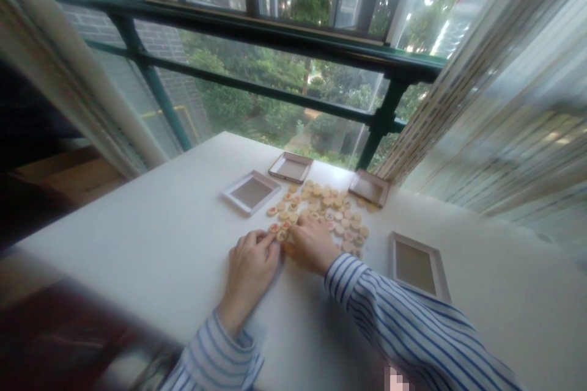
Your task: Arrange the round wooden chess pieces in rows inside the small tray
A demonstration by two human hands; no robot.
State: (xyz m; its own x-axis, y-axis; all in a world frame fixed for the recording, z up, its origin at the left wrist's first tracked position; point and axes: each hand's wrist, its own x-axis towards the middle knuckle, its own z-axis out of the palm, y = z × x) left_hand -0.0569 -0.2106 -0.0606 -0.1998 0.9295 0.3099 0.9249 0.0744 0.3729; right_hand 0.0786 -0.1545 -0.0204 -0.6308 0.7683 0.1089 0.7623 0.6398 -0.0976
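A heap of round wooden game pieces (328, 208) with red and dark marks lies spread on the white table (160, 220). My left hand (250, 266) rests palm down at the heap's near left edge, its fingers bent with the tips touching a few pieces (279, 231). My right hand (312, 244) lies beside it with its fingers curled over pieces at the near edge of the heap. What the fingers grip is hidden. Both arms wear blue and white striped sleeves.
Several shallow box trays ring the heap: one at far left (251, 192), one behind (290, 167), one at far right (369, 187), one at near right (418, 264). A window with a dark green railing runs behind the table. A curtain hangs at right.
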